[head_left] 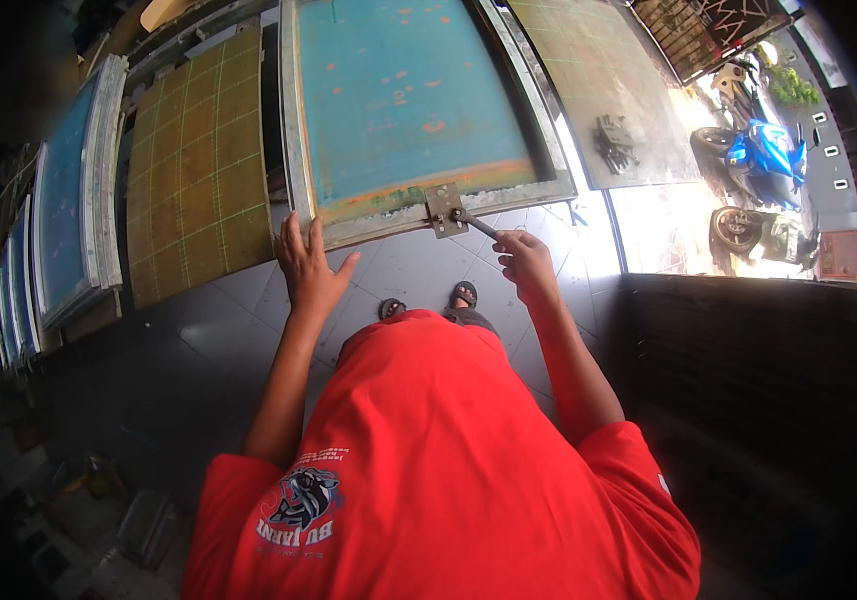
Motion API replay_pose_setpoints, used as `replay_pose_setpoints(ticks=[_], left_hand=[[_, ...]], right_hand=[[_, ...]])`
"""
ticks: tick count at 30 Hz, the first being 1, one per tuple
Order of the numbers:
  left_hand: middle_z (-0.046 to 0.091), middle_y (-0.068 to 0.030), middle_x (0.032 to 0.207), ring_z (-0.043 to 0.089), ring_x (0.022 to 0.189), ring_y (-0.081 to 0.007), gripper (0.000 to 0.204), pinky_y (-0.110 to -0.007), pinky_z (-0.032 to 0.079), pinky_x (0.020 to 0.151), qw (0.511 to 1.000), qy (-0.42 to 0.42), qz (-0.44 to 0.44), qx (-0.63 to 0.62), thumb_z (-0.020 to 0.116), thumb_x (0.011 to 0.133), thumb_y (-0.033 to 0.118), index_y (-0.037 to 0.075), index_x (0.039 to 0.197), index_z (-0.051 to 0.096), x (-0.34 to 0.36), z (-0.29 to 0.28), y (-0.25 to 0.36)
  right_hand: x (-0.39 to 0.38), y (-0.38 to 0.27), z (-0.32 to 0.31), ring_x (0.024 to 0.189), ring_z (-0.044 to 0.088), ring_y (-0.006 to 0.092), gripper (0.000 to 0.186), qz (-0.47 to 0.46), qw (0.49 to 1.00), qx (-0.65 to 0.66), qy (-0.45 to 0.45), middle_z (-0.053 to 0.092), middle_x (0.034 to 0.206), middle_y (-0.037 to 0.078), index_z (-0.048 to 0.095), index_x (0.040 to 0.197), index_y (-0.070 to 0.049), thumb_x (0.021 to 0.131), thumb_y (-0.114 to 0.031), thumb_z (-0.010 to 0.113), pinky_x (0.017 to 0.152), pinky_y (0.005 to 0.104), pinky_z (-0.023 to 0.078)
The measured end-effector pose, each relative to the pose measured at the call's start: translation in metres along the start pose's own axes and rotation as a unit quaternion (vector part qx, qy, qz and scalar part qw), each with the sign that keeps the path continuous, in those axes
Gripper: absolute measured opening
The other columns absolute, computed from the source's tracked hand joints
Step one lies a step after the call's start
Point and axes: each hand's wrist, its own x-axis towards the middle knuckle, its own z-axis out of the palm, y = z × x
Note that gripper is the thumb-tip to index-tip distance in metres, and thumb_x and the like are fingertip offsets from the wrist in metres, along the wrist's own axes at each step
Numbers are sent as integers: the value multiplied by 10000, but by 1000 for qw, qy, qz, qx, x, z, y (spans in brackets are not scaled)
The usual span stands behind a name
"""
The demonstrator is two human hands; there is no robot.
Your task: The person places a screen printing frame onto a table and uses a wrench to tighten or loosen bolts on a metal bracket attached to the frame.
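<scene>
A screen-printing frame (409, 95) with blue-green mesh and a worn metal border lies in front of me. At the middle of its near edge is a metal bracket plate (446, 210) with bolts. My right hand (526, 262) is closed around the handle of a wrench (479, 226), whose head sits at a bolt on the plate. My left hand (311, 262) has its fingers spread, the fingertips at the frame's near left corner; how firmly they press cannot be told.
To the left lie a brownish board (199, 165) with a green grid and a stack of more screens (74, 200). At right is another board (599, 90) with a dark clump of metal parts (616, 143). Beyond, outdoors, stand a blue motorcycle (764, 160) and another motorcycle (764, 234).
</scene>
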Motion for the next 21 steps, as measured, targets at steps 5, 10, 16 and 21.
replay_pose_setpoints(ticks=[5, 10, 16, 21], left_hand=[[296, -226, 1464, 257, 1375, -429, 699, -551, 258, 1092, 999, -9, 37, 37, 680, 815, 499, 115, 1363, 477, 7, 10, 1], [328, -231, 1446, 295, 1354, -445, 584, -540, 292, 1078, 999, 22, 49, -1, 620, 853, 530, 83, 1226, 587, 9, 22, -8], [331, -232, 1443, 304, 1349, -443, 551, -527, 311, 1070, 999, 4, 38, -3, 650, 838, 502, 81, 1191, 604, 9, 18, -6], [332, -222, 1450, 306, 1353, -430, 527, -521, 312, 1070, 999, 7, 38, -7, 680, 825, 464, 88, 1188, 610, 11, 16, -2]], right_hand=[[-1, -13, 7, 631, 637, 252, 212, -399, 809, -429, 35, 672, 810, 130, 666, 1053, -100, 873, -212, 649, 543, 386, 482], [19, -31, -13, 619, 622, 264, 235, -478, 602, -635, -76, 581, 673, 57, 558, 1071, -110, 915, -280, 598, 533, 400, 460], [59, -109, -5, 831, 612, 219, 159, -573, 451, -652, -209, 576, 750, 20, 615, 1005, -177, 889, -285, 599, 748, 373, 480], [83, -158, 41, 930, 566, 196, 87, -564, 399, -653, -311, 587, 781, -13, 672, 905, -219, 851, -272, 630, 895, 345, 434]])
